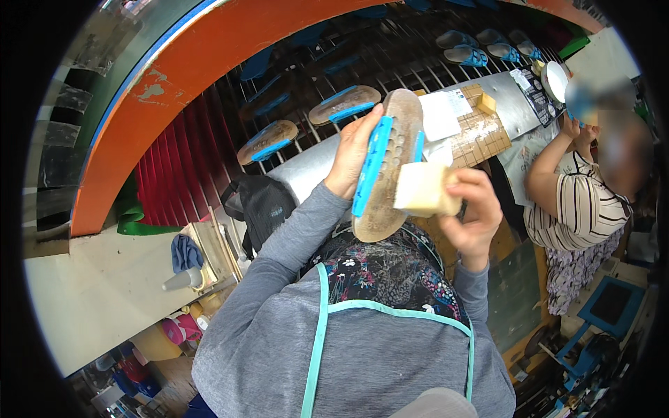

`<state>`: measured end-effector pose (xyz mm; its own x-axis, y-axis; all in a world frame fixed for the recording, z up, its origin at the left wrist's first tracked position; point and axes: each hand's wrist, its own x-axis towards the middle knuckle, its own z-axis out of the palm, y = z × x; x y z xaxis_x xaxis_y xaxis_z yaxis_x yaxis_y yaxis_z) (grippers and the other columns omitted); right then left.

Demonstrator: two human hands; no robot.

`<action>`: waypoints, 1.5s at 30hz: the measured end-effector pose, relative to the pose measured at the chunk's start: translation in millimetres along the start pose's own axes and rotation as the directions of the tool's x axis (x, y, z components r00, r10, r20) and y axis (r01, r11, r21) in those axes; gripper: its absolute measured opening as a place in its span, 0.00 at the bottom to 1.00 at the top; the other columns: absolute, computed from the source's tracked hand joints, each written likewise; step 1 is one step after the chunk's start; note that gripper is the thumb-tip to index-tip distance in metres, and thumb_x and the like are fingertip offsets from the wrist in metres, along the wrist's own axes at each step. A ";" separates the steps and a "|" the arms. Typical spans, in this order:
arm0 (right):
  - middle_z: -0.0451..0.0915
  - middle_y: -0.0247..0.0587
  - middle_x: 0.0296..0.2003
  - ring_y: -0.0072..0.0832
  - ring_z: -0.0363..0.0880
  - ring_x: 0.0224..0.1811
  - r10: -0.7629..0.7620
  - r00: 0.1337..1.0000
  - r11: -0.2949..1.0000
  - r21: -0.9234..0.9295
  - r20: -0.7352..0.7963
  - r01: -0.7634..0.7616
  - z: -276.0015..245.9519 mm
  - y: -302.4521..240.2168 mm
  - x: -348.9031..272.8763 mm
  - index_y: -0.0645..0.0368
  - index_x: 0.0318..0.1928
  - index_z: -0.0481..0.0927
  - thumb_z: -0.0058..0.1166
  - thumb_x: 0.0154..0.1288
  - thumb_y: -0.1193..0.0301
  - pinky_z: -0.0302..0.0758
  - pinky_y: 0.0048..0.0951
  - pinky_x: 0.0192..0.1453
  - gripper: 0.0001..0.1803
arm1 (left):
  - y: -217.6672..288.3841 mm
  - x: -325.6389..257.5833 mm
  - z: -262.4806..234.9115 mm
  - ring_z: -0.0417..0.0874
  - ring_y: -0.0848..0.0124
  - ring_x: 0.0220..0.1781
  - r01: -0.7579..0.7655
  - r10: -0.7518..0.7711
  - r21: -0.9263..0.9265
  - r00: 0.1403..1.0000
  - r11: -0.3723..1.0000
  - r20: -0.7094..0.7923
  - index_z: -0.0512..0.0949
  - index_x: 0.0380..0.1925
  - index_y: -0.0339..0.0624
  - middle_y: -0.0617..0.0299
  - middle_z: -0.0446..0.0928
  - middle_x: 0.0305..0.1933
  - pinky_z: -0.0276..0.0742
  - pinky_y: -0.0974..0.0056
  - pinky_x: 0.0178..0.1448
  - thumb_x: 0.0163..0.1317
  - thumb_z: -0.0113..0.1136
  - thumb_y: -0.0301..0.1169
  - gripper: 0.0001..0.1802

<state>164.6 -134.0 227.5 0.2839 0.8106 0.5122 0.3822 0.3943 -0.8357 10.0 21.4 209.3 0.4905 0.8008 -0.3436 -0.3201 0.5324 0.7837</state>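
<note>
My left hand (pixel 350 152) grips a slide sandal (pixel 387 164) by its blue strap side, holding it up with the brown sole toward me. A row of round dimples runs along the sole's middle. In my right hand (pixel 474 209) is a pale yellow sponge block (pixel 422 189), pinched between thumb and fingers. Its left end lies against or just in front of the sole's lower right edge; I cannot tell if they touch. Behind the held sandal, two more blue-strapped sandals, one nearer (pixel 268 141) and one farther (pixel 344 104), rest on metal bars.
An orange arch (pixel 146 90) spans the rack, where several more sandals lie. Beyond my hands are a tiled board (pixel 481 136) with a small yellow sponge (pixel 486 104) and white paper (pixel 440 115). A black bag (pixel 265 209) sits left. At right, a person in a striped top (pixel 575 209) works.
</note>
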 end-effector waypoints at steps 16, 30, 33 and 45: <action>0.79 0.44 0.45 0.35 0.79 0.48 -0.248 0.962 0.959 -0.169 -0.116 0.227 25.9 3.7 35.9 0.56 0.42 0.84 0.57 0.36 0.84 0.76 0.32 0.51 0.25 | 7.9 -14.3 14.4 0.79 0.83 0.25 -0.109 0.117 -0.076 0.988 0.991 0.105 0.82 0.32 0.42 0.69 0.81 0.27 0.75 0.77 0.31 0.68 0.56 0.43 0.17; 0.79 0.45 0.46 0.36 0.80 0.48 -0.254 0.964 0.958 -0.154 -0.075 0.241 22.0 2.5 42.5 0.57 0.42 0.85 0.57 0.36 0.84 0.76 0.32 0.52 0.25 | 11.0 -19.8 13.4 0.82 0.82 0.30 -0.147 0.148 -0.023 0.965 0.989 0.218 0.82 0.38 0.37 0.65 0.82 0.31 0.78 0.76 0.36 0.69 0.54 0.42 0.18; 0.79 0.45 0.45 0.36 0.80 0.47 -0.253 0.965 0.959 -0.147 -0.065 0.241 19.7 2.0 42.5 0.57 0.41 0.85 0.57 0.37 0.83 0.76 0.32 0.52 0.24 | 9.7 -18.9 13.9 0.81 0.82 0.29 -0.161 0.157 0.003 0.965 0.987 0.211 0.82 0.36 0.37 0.66 0.82 0.30 0.77 0.76 0.34 0.69 0.54 0.42 0.18; 0.81 0.43 0.44 0.36 0.80 0.47 -0.199 0.979 0.975 -0.106 -0.030 0.195 23.2 3.0 26.6 0.55 0.41 0.85 0.58 0.37 0.81 0.75 0.33 0.53 0.23 | 19.8 -7.7 21.2 0.75 0.86 0.22 -0.226 0.209 0.069 0.958 0.972 0.197 0.81 0.27 0.42 0.71 0.78 0.23 0.69 0.78 0.27 0.68 0.55 0.45 0.19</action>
<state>152.9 -101.2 234.0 0.2286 0.7023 0.6742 0.5209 0.4968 -0.6942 17.1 19.9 238.4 0.5628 0.8241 -0.0638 -0.3655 0.3173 0.8750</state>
